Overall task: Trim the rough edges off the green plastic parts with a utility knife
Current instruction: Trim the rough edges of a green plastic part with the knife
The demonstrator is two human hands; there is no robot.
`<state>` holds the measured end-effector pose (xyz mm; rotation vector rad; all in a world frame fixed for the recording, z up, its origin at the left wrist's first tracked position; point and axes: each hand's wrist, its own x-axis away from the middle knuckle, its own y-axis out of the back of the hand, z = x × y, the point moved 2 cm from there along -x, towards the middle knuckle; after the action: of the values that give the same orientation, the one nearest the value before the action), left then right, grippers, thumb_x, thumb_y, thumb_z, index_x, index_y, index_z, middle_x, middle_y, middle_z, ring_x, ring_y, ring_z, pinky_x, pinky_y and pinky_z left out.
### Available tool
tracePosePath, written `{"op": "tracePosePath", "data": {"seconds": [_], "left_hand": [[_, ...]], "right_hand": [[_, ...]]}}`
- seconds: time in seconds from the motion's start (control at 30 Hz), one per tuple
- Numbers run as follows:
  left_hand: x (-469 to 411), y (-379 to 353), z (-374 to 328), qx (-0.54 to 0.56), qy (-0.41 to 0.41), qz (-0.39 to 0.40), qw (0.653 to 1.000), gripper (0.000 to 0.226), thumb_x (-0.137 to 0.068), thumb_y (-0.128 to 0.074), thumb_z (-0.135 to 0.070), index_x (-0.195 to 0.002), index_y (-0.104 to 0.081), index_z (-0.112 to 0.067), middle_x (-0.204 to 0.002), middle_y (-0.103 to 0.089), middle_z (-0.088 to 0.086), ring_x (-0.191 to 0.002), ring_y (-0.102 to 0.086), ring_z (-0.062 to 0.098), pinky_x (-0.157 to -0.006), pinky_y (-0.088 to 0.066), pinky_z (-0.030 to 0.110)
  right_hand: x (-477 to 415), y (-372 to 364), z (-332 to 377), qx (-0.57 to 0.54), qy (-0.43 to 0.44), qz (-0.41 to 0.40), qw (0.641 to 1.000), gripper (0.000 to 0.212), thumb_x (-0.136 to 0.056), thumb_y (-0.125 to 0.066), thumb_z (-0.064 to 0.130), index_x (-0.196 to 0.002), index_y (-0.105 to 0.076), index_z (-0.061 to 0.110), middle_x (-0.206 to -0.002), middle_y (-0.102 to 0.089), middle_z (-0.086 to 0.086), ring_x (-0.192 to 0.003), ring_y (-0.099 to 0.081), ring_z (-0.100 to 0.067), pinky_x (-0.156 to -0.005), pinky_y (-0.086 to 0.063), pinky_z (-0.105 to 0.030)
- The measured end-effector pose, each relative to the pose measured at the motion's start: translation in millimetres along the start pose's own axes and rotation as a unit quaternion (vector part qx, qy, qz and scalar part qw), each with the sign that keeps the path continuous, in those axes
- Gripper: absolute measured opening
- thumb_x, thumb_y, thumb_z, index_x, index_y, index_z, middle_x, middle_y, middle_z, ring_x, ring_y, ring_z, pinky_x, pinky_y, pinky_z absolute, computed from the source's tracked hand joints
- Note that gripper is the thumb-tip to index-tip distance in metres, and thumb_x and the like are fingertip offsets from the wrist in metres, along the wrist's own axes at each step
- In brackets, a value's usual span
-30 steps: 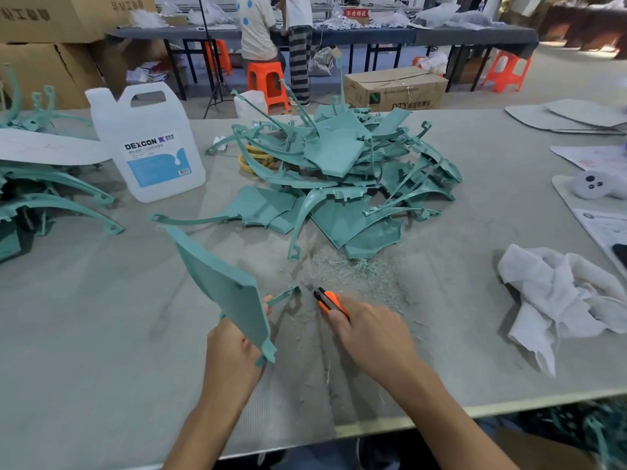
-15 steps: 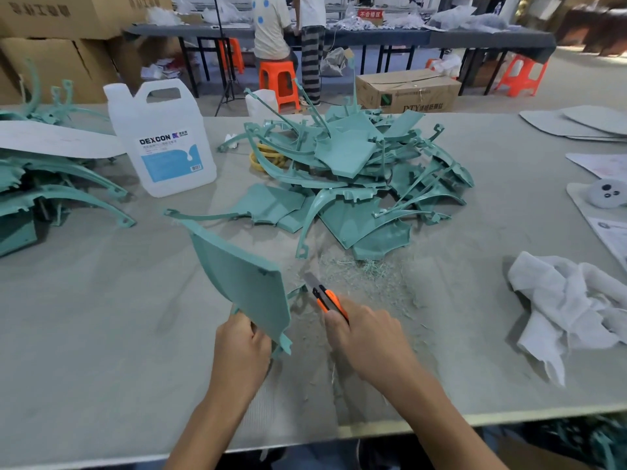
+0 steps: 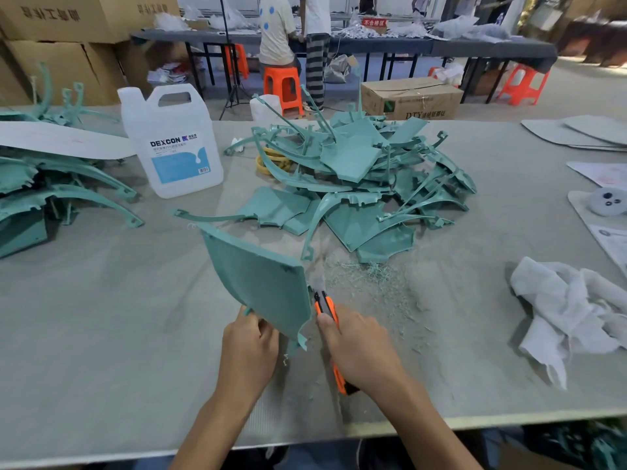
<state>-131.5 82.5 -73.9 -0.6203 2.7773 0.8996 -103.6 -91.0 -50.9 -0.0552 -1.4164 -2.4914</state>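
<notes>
My left hand (image 3: 249, 349) grips a flat green panel (image 3: 261, 283) upright near the table's (image 3: 101, 334) front edge; my right hand (image 3: 361, 351) clasps the orange knife (image 3: 325, 308) against its ragged side.

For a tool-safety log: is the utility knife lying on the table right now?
No, the right hand grips the orange utility knife, blade beside the green part that the left hand holds.

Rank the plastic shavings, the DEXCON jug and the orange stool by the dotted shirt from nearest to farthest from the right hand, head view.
1. Plastic shavings, just beyond the right hand.
2. DEXCON jug, far left on the table.
3. Orange stool, beyond the table.
</notes>
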Motion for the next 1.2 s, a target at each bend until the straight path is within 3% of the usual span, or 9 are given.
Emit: {"op": "tracePosePath", "data": {"seconds": [0.13,0.27,0.43,0.6,0.67,0.73,0.9,1.07,1.2], "left_hand": [[0.7,1.2,-2.3,0.006,0.008,0.001,1.000,0.013,-0.097,-0.062,-0.007,-0.093,-0.073,-0.001,-0.089,-0.071,0.011,-0.082,-0.067,0.034,-0.074,-0.052,0.051],[0.1,0.8,-2.5,-0.013,0.002,0.006,1.000,0.013,-0.097,-0.061,-0.007,-0.092,-0.072,-0.001,-0.089,-0.071,0.010,-0.082,-0.065,0.033,-0.074,-0.049,0.051],[0.5,1.8,-2.3,0.005,0.020,0.011,1.000,0.012,-0.097,-0.061,-0.004,-0.092,-0.070,0.000,-0.088,-0.071,0.011,-0.082,-0.067,0.035,-0.074,-0.051,0.053],[1.1,2.2,-2.7,0.002,0.007,0.014,1.000,0.011,-0.096,-0.061,-0.004,-0.092,-0.070,0.000,-0.091,-0.071,0.010,-0.083,-0.067,0.034,-0.074,-0.052,0.053],[0.4,1.7,-0.9,0.009,0.011,0.010,1.000,0.010,-0.096,-0.061,-0.002,-0.092,-0.070,0.001,-0.090,-0.071,0.011,-0.082,-0.067,0.036,-0.073,-0.051,0.054],[-0.2,1.1,0.1,0.015,0.015,0.004,1.000,0.010,-0.096,-0.061,-0.002,-0.090,-0.069,-0.001,-0.088,-0.070,0.010,-0.081,-0.067,0.035,-0.072,-0.051,0.055],[0.2,-0.5,3.0,0.027,0.015,0.009,0.999,0.010,-0.096,-0.062,-0.003,-0.088,-0.068,-0.002,-0.084,-0.070,0.008,-0.077,-0.067,0.030,-0.069,-0.052,0.054],[-0.7,-1.9,12.1,0.051,0.040,0.001,0.998,0.014,-0.096,-0.061,-0.022,-0.085,-0.067,-0.018,-0.082,-0.070,0.001,-0.074,-0.068,0.023,-0.068,-0.054,0.052],[-2.0,-4.1,17.4,0.115,0.066,0.019,0.991,0.009,-0.089,-0.060,-0.034,-0.088,-0.061,-0.025,-0.086,-0.070,0.008,-0.078,-0.070,0.032,-0.070,-0.055,0.059]], "right_hand": [[-3.4,-2.5,-1.0,-0.007,0.001,-0.020,1.000,0.035,-0.106,-0.033,0.047,-0.105,-0.056,0.021,-0.104,-0.068,-0.009,-0.100,-0.059,-0.036,-0.072,-0.035,-0.040],[-2.8,-1.9,-7.4,0.034,-0.010,-0.009,0.999,0.036,-0.105,-0.031,0.049,-0.111,-0.055,0.022,-0.107,-0.068,-0.011,-0.099,-0.060,-0.038,-0.073,-0.036,-0.040],[-1.3,6.1,-7.0,0.016,0.006,-0.034,0.999,0.024,-0.104,-0.033,0.048,-0.093,-0.042,0.029,-0.086,-0.064,-0.004,-0.082,-0.055,-0.033,-0.069,-0.036,-0.040],[0.2,4.9,-8.4,0.037,0.000,-0.023,0.999,0.030,-0.105,-0.033,0.048,-0.102,-0.052,0.024,-0.098,-0.068,-0.008,-0.093,-0.060,-0.037,-0.071,-0.036,-0.039],[-0.4,10.9,-8.8,0.031,0.021,-0.043,0.998,0.027,-0.104,-0.033,0.050,-0.099,-0.046,0.027,-0.091,-0.068,-0.006,-0.083,-0.060,-0.035,-0.068,-0.040,-0.040],[0.6,11.8,-6.5,0.032,0.049,-0.050,0.997,0.029,-0.102,-0.034,0.054,-0.109,-0.049,0.030,-0.089,-0.069,-0.004,-0.077,-0.058,-0.033,-0.068,-0.045,-0.041],[-3.0,18.6,-17.4,0.071,0.021,-0.061,0.995,0.032,-0.103,-0.035,0.050,-0.127,-0.048,0.033,-0.098,-0.070,-0.005,-0.091,-0.064,-0.035,-0.072,-0.046,-0.039],[10.7,15.5,-8.6,0.075,0.133,-0.065,0.986,0.042,-0.102,-0.032,0.060,-0.143,-0.028,0.047,-0.074,-0.063,0.003,-0.060,-0.059,-0.020,-0.058,-0.051,-0.035],[6.0,17.9,-16.4,0.108,0.109,-0.076,0.985,0.045,-0.101,-0.027,0.064,-0.142,-0.033,0.047,-0.082,-0.067,0.003,-0.073,-0.064,-0.025,-0.064,-0.051,-0.036]]}}
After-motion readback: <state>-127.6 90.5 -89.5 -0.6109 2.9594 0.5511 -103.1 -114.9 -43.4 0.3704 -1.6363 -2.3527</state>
